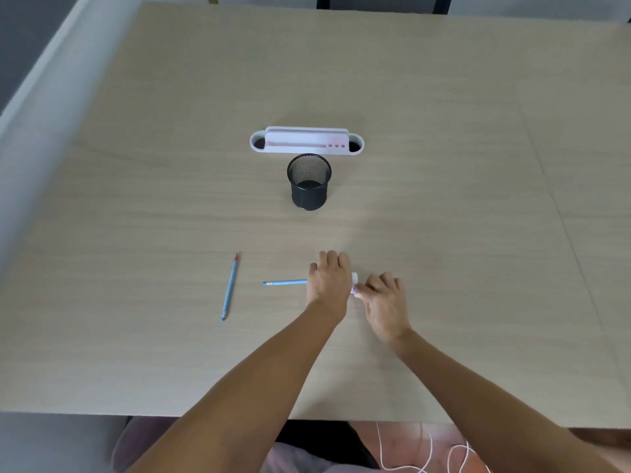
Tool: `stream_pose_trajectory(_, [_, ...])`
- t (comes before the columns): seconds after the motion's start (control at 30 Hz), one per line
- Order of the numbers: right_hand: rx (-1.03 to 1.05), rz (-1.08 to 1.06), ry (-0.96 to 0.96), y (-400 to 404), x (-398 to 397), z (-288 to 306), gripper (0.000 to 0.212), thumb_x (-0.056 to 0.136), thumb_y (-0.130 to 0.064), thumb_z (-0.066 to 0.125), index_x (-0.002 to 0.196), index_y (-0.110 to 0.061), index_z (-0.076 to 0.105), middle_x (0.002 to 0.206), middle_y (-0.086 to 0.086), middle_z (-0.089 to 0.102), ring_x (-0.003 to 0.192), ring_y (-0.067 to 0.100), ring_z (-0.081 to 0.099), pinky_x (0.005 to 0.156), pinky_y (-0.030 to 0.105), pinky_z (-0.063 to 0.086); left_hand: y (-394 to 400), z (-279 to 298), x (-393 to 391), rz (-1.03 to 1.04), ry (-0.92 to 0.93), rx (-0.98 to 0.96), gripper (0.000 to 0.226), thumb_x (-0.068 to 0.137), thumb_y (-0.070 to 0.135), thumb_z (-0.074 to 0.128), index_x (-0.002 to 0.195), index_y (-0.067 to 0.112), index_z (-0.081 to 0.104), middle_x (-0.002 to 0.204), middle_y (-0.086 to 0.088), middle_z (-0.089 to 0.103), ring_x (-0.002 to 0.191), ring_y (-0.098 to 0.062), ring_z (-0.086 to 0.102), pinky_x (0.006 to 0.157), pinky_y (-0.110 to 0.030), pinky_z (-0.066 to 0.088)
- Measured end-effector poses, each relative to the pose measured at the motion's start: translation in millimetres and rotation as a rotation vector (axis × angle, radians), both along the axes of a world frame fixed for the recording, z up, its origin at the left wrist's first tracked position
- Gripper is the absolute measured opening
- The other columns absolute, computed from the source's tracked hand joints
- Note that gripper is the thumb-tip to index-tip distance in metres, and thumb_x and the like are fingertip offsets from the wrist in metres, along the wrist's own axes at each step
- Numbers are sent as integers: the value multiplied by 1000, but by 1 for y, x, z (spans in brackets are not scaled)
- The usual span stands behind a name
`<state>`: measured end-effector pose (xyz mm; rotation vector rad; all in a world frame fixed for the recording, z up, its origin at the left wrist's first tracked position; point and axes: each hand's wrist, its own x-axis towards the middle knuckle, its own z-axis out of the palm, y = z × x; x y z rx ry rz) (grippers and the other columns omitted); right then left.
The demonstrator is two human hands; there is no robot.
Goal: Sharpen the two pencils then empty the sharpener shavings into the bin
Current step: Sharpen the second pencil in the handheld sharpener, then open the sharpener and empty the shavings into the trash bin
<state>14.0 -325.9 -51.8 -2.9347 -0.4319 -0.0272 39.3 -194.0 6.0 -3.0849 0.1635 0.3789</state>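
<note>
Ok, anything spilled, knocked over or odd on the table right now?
Nothing stands out. The mesh bin stands upright, no shavings show on the table, and the spare pencil lies flat and apart. The left hand holds the other pencil against the sharpener at the right hand.

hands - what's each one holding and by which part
Left hand grips a blue pencil near its tip end; right hand pinches the small white sharpener by its end.

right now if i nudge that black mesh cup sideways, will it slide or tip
The black mesh cup looks light, being open mesh and seemingly empty, so it would probably slide on the smooth table. It stands upright and taller than wide, so a push near the rim might tip it; once on its side it could roll.
</note>
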Motion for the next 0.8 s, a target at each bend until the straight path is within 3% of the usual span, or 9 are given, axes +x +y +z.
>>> stream_pose_trajectory(0.07, [2, 7, 60, 2, 4, 9, 21, 69, -11, 71, 73, -31, 67, 66, -5, 52, 64, 22, 48, 61, 30, 28, 0, -2, 1, -10, 16, -1, 49, 71, 11, 72, 109, 8, 41, 110, -8, 52, 103, -24, 47, 73, -27, 41])
stream_pose_trajectory(0.17, [65, 17, 205, -2, 12, 23, 16, 73, -22, 74, 87, -25, 68, 77, 2, 59, 70, 28, 56, 65, 34, 44, 1, 1, 5, -21, 63, -11, 61, 70, 13, 75, 117, 9, 37, 117, -8, 48, 108, -24, 43, 77, -28, 40])
stream_pose_trajectory(0.27, [175, 12, 381, -8, 16, 41, 64, 76, -28, 73, 132, -13, 46, 108, 11, 55, 96, 29, 54, 84, 33, 44, 15, 5, 7, -116, 136, -154, 105, 56, 24, 88, 136, 10, 21, 126, -9, 39, 114, -26, 38, 83, -33, 41])
stream_pose_trajectory(0.37, [284, 61, 393, -3, 22, 59, 88, 70, -29, 77, 143, -15, 30, 113, 8, 50, 98, 22, 52, 82, 25, 39, 42, 15, 5, -64, 204, -424, 126, 56, 14, 84, 147, 14, -3, 146, -12, 15, 136, -30, 15, 107, -42, 29])
stream_pose_trajectory(0.43, [323, 135, 389, 10, 25, 67, 86, 70, -28, 78, 142, -14, 33, 114, 9, 52, 96, 22, 54, 81, 23, 40, 63, 17, 5, 24, 226, -464, 105, 68, 6, 71, 147, 13, 1, 150, -12, 12, 141, -29, 5, 115, -45, 16])
stream_pose_trajectory(0.47, [331, 162, 392, 17, 26, 69, 81, 71, -27, 77, 140, -13, 37, 117, 10, 52, 98, 23, 55, 82, 23, 39, 73, 16, 5, 47, 253, -442, 90, 74, 4, 63, 146, 13, 10, 148, -11, 19, 141, -28, 9, 116, -46, 12])
stream_pose_trajectory(0.6, [256, 164, 389, 36, 25, 71, 54, 83, -15, 62, 134, -12, 45, 126, 11, 51, 106, 29, 55, 86, 27, 41, 86, 4, -3, 34, 281, -416, 28, 94, 17, 43, 121, 13, 47, 126, -7, 55, 118, -28, 48, 107, -42, 26])
stream_pose_trajectory(0.67, [236, 119, 382, 37, 24, 71, 52, 84, -11, 60, 134, -13, 46, 128, 11, 51, 106, 30, 55, 85, 26, 41, 83, 1, -5, 29, 255, -463, 20, 96, 19, 40, 110, 10, 51, 115, -10, 62, 107, -32, 55, 93, -38, 37])
stream_pose_trajectory(0.8, [197, 121, 353, 37, 24, 69, 50, 83, -9, 60, 131, -13, 49, 124, 12, 53, 101, 32, 58, 80, 25, 41, 87, 4, -7, 57, 304, -546, 22, 97, 18, 37, 104, 6, 54, 107, -14, 63, 99, -35, 55, 81, -35, 36])
